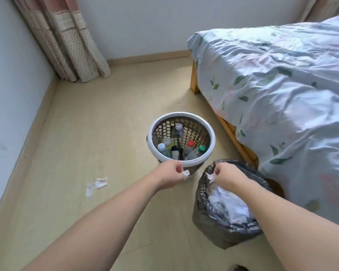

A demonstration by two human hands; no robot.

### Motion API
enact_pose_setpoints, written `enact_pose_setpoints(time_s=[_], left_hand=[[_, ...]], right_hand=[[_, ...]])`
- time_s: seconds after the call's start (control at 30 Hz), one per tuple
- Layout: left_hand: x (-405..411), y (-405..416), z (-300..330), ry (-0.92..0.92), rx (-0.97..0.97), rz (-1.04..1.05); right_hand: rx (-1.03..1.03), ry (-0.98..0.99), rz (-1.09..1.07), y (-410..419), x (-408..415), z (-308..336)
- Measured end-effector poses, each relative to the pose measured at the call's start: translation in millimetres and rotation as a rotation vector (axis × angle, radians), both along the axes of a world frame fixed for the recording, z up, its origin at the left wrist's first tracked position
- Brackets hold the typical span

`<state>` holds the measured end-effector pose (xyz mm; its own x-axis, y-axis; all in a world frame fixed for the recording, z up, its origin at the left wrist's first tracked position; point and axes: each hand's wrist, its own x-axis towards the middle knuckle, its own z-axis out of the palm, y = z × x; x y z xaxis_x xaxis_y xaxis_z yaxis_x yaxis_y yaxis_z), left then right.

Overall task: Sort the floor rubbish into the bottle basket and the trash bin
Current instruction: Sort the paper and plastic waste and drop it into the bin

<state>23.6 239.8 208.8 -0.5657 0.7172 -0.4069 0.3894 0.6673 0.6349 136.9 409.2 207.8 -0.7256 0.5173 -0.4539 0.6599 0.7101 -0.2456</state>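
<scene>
A white-rimmed mesh bottle basket stands on the floor and holds several plastic bottles. To its right, a trash bin lined with a dark bag contains white crumpled paper. My left hand pinches a small white paper scrap just in front of the basket's near rim. My right hand pinches another white scrap over the bin's left rim. A torn white paper piece lies on the floor to the left.
A bed with a pale floral cover and a wooden frame fills the right side. Dotted curtains hang in the far left corner. White walls with a skirting board bound the light wooden floor at the left and back.
</scene>
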Motion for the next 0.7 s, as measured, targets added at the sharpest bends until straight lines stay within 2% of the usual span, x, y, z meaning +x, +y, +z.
enact_pose_setpoints(time_s=[0.17,0.27,0.37,0.57,0.7], left_hand=[[60,94,-19,0.126,-0.059,-0.021],[81,124,-34,0.124,-0.243,-0.114],[88,136,-41,0.106,-0.398,-0.258],[67,131,-4,0.235,-0.377,-0.242],[44,100,29,0.266,-0.303,-0.145]], right_hand=[[-0.002,0.024,-0.184,55,63,-21],[-0.11,0.013,-0.226,68,79,-40],[-0.196,-0.045,-0.178,76,83,-50],[-0.163,-0.039,-0.077,78,75,-31],[-0.108,0.028,-0.018,49,51,-1]])
